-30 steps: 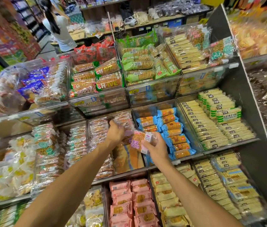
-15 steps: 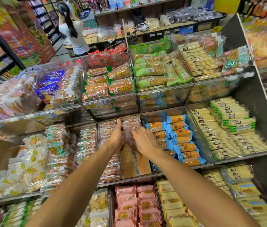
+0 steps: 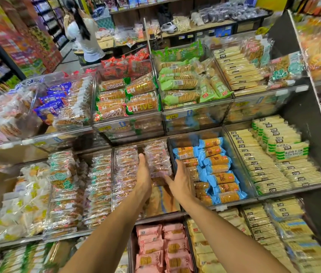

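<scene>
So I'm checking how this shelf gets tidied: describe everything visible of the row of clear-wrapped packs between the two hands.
The row of clear-wrapped packs is a tight run of small glossy film packets, brownish biscuits showing through pinkish print. It sits in the right half of a clear bin. The left hand lies flat against its left side; the right hand touches its near right end.

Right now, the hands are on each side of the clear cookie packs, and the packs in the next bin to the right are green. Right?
Almost. In the head view the left hand and right hand do flank the clear cookie packs, but the packs in the next bin to the right are blue, not green. Green packs sit one shelf higher.
</scene>
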Motion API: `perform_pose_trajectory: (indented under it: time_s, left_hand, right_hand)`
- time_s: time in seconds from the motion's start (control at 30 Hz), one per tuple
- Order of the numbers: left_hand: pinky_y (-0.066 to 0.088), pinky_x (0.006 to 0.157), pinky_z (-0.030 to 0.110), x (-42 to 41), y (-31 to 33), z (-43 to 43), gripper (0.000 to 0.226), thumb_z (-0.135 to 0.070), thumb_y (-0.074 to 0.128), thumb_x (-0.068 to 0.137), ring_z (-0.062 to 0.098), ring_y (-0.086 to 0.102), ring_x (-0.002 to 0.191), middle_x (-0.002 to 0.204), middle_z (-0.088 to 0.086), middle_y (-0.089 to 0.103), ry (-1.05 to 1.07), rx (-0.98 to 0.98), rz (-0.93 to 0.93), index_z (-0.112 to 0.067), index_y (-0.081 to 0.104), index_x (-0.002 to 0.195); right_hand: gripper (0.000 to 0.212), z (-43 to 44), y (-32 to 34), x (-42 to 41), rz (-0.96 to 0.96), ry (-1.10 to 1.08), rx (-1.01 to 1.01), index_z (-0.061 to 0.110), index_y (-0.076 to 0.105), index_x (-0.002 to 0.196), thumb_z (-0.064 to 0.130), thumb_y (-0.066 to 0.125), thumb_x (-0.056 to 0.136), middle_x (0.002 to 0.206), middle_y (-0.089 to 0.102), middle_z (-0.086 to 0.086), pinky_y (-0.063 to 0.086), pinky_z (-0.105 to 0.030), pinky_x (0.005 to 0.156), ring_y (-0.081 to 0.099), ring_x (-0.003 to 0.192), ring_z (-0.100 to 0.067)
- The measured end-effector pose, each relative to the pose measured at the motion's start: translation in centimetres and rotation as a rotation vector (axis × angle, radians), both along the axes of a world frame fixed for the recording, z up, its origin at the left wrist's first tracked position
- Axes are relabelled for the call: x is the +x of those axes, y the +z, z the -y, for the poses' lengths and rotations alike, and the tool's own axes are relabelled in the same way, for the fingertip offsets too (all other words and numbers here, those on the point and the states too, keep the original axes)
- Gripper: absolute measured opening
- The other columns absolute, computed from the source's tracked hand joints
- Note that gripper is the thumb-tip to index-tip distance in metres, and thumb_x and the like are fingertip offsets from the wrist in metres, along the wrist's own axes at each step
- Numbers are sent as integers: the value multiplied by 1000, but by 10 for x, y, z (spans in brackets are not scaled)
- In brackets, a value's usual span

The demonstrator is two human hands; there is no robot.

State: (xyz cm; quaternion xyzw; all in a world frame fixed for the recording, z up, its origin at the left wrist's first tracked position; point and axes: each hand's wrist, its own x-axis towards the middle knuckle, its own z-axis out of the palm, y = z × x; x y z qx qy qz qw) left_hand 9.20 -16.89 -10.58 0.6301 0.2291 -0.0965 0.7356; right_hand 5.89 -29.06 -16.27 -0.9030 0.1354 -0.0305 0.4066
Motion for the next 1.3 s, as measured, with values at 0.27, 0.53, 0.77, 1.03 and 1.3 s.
perform_pose_trajectory:
  time_s: [0.27,0.53,0.77,1.03,1.3]
  left_hand:
    - [29,123,57,28,-3,-5,113,-97,39,79,30,41,148,165,5,36,-252,113,-72,-22,30,163]
    - [45,111,49,17,7,-7,76,-70,42,101,33,57,130,145,10,55,-244,338,-34,-15,39,153]
    - [49,101,43,12,37,-12,49,-41,51,107,31,64,117,132,10,63,-325,539,54,-10,40,143]
    - [53,96,42,-9,73,-36,44,-42,46,108,29,64,111,134,11,64,-490,1184,377,-14,50,142]
    - [38,115,49,-29,100,-73,52,-50,38,106,33,51,135,146,10,54,-565,1767,356,-20,45,148]
  right_hand:
    - [77,-1,0,9,-6,-56,104,16,40,154,56,66,93,151,49,-5,42,-42,113,46,138,-25]
    - [83,4,1,6,-11,-10,88,17,35,157,55,71,93,156,46,-6,40,-41,115,44,143,-26]
    - [82,17,14,11,-65,33,92,18,40,154,55,74,90,154,50,-6,44,-45,113,47,141,-27]
    - [72,33,47,9,-35,100,-31,16,44,150,56,66,96,149,52,-5,45,-41,109,48,137,-26]
    - [64,31,105,21,99,310,-471,24,45,152,57,57,99,152,49,-2,33,-42,115,43,139,-27]
